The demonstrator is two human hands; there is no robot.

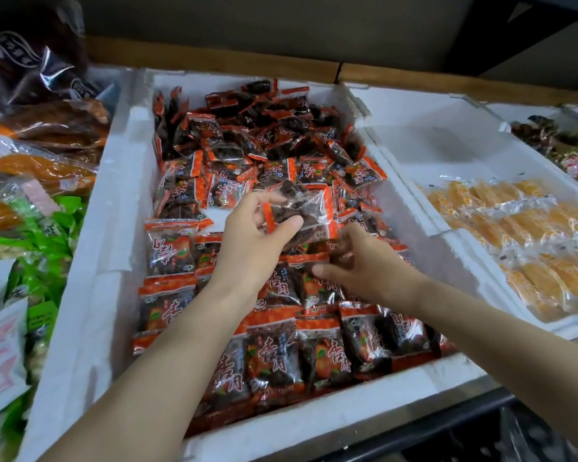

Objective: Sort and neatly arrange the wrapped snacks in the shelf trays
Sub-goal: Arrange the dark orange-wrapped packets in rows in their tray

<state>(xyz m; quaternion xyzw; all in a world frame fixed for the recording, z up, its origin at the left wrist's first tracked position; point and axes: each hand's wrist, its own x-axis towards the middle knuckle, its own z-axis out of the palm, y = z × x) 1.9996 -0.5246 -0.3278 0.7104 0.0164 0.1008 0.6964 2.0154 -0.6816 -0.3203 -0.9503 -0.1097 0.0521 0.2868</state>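
Observation:
A white foam tray [90, 295] holds many small clear packets of dark dried fruit with orange-red ends. Near the front they lie in flat overlapping rows [281, 355]; at the back they form a loose heap [247, 135]. My left hand [251, 241] is raised over the middle of the tray and grips a small stack of these packets [301, 211] between thumb and fingers. My right hand [364, 261] is just to the right and lower, its fingers curled onto a packet [339, 253] lying in the tray's middle row.
To the right, a second white tray [431, 155] holds clear packets of yellow-orange snacks [521, 235]. A further tray of dark wrapped snacks [561, 141] lies at the far right. On the left are green packets [47, 235] and large bags of brown and orange dried food [47, 128].

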